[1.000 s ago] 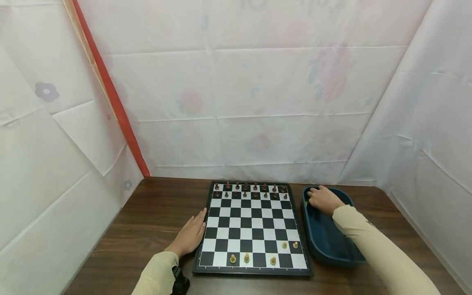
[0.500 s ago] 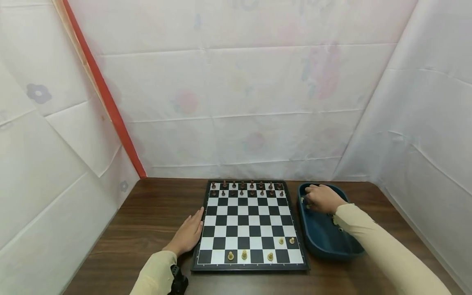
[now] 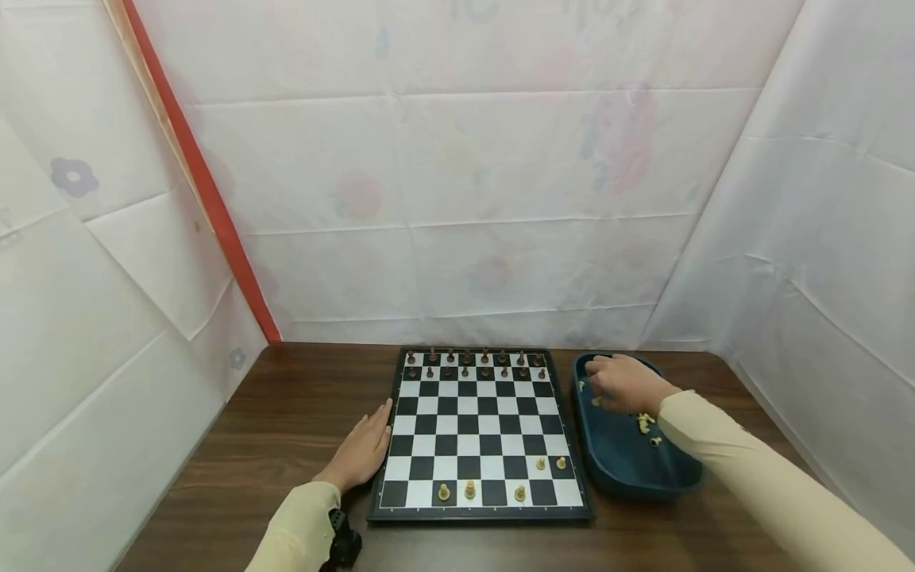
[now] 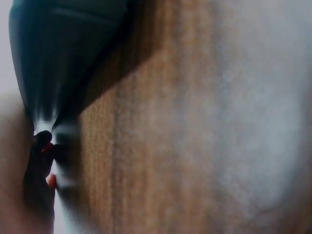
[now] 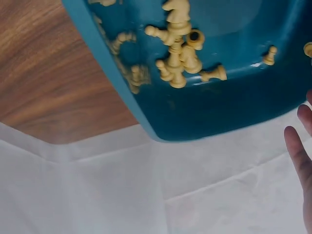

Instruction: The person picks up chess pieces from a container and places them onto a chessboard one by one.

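A black-and-white chessboard lies on the table. My left hand rests beside it with extended fingers touching its left edge. In the left wrist view, the dark side of the board rises close to the camera. My right hand hangs over the far end of a blue tray. Some right fingers show fairly straight at the right wrist view's edge; the thumb and any pinch are hidden. Cream chess pieces, among them a knight and a pawn, lie in the tray.
Dark red chess pieces stand in two rows at the board's far side. Several cream pieces stand on its near right part. Brown wooden table surrounds the board, with white sheeting behind and at both sides.
The right forearm has shifted outward relative to the tray, uncovering cream pieces in its middle. The right hand stays over the far end. My left hand keeps its place; the head view has shifted slightly.
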A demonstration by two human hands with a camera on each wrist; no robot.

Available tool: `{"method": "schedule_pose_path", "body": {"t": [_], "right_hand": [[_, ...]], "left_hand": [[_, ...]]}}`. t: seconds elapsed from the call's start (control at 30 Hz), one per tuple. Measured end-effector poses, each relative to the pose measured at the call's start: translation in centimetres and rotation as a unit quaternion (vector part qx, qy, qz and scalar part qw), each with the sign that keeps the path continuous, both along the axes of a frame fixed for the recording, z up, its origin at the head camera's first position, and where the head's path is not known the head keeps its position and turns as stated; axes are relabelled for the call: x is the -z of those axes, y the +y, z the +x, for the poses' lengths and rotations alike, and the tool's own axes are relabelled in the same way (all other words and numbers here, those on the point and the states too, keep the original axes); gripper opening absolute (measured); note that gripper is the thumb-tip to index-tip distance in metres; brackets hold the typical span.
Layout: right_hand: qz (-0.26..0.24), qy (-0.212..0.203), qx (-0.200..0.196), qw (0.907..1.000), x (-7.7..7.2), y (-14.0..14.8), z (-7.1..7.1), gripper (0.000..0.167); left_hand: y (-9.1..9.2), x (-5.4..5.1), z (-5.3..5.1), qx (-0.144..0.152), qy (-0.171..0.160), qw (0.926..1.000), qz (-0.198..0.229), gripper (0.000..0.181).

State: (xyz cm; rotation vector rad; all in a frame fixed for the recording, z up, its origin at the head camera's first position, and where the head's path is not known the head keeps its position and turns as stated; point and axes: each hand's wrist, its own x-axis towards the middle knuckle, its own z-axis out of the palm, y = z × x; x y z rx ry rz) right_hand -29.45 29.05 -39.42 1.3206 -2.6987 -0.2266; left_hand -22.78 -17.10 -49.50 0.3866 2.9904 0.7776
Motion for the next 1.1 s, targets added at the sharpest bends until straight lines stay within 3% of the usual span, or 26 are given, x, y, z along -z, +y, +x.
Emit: {"method": "schedule_pose_path", "body": {"t": [0.2,0.47,0.77,1.1], "right_hand": [[0.019,0.0,-0.022,0.9996,-1.2,-1.6,0.7,0.02],[0.037,-0.005,-0.037,0.9986,-1.7,-3.3,1.2,0.017],[0.042,-0.004,-0.029,0.9987,-2.1,-3.3,1.4,0.018],[0.031,0.004,-0.052,0.9981,-3.0,-3.5,1.6,0.017]], "left_hand": [[-0.1,-0.1,-0.1,0.002,0.001,1.0,0.002,0.052],[0.0,0.0,0.0,0.002,-0.001,1.0,0.007,0.052],[0.0,-0.1,0.0,0.002,0.001,1.0,0.004,0.052],[0.0,-0.1,0.0,0.001,0.006,1.0,0.005,0.052]]}}
